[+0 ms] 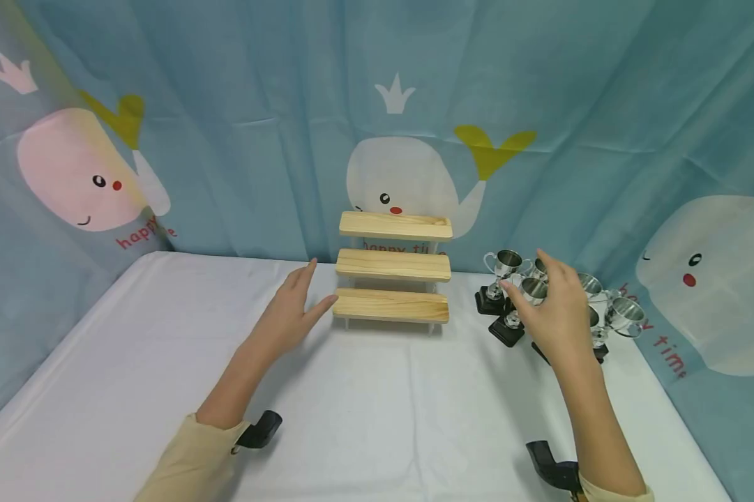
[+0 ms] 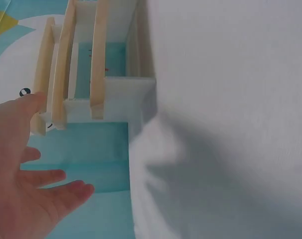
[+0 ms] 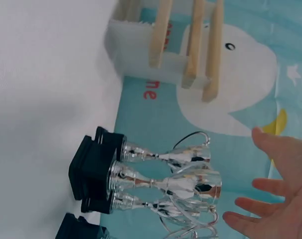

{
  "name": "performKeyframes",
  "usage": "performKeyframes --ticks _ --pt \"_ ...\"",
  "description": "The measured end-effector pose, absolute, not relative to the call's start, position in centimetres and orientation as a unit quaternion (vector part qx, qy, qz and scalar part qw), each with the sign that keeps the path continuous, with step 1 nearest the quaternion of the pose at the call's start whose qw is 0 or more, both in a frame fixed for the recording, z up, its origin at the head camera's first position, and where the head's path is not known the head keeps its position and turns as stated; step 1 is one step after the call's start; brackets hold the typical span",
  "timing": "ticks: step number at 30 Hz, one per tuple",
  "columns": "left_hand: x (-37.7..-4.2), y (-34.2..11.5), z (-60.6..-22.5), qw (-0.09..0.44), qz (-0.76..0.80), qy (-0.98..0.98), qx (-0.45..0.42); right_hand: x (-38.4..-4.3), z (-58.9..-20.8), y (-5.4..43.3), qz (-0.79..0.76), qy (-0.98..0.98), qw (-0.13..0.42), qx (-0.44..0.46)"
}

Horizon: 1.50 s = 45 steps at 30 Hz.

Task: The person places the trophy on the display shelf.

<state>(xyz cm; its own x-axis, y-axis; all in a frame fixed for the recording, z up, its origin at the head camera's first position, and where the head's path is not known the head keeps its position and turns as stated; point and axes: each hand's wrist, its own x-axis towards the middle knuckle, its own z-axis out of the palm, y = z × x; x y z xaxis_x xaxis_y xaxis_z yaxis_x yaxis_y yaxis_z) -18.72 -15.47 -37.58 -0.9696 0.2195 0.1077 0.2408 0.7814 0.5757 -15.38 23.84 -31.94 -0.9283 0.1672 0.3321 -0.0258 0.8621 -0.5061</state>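
Observation:
A three-step wooden display shelf (image 1: 392,265) with white supports stands at the back middle of the table. My left hand (image 1: 289,307) hovers just left of it, fingers spread and holding nothing; the left wrist view shows the same hand (image 2: 26,174) with its palm toward the shelf (image 2: 98,59). Several silver trophy cups (image 1: 508,261) on black bases stand grouped at the back right. Over them is my right hand (image 1: 555,314), thumb and fingers apart, hiding some of the cups. In the right wrist view, a gap separates that hand (image 3: 275,194) from the nearest trophy (image 3: 191,184).
A white cloth (image 1: 351,418) covers the table. Behind and beside it hangs a blue curtain (image 1: 251,139) printed with whales, close to the shelf and trophies. Black wrist mounts (image 1: 260,429) stick out from both forearms.

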Motion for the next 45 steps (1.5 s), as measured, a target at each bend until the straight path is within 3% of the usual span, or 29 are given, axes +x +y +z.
performKeyframes --ticks 18,27,45 --pt "-18.9 -13.7 -40.3 0.059 -0.424 -0.900 -0.079 -14.5 -32.7 22.7 0.320 -0.909 0.263 -0.050" --pt "-18.9 -13.1 -41.4 0.070 -0.459 -0.884 -0.052 -14.2 -33.1 22.7 0.319 -0.908 0.259 -0.077" --pt "-18.7 -11.9 -42.5 0.032 -0.553 -0.832 0.011 -14.3 -33.8 23.0 0.323 -0.902 0.268 -0.098"
